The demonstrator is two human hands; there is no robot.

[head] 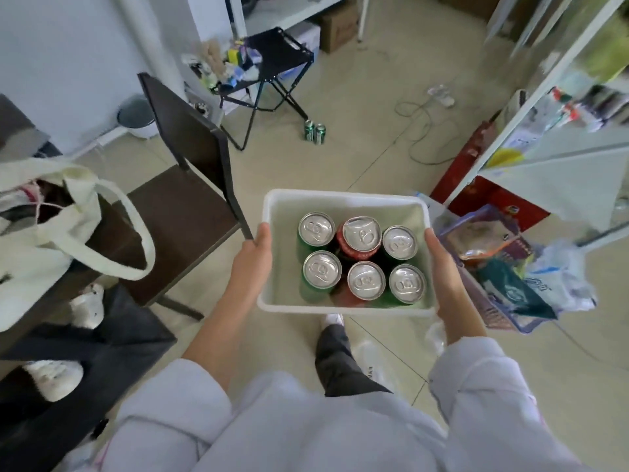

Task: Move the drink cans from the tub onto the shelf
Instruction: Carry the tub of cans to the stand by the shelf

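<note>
I carry a white plastic tub above the floor, level, in front of my body. My left hand grips its left rim and my right hand grips its right rim. Several drink cans stand upright inside in two rows: green cans on the left, a red can in the back middle, more silver-topped cans to the right. The white metal shelf stands at the right, blurred, with packets on its upper levels.
A dark chair stands at the left, close to the tub. A black folding stool and two green cans sit on the floor ahead. A purple basket of packets lies by the shelf's foot. Cables cross the tiled floor.
</note>
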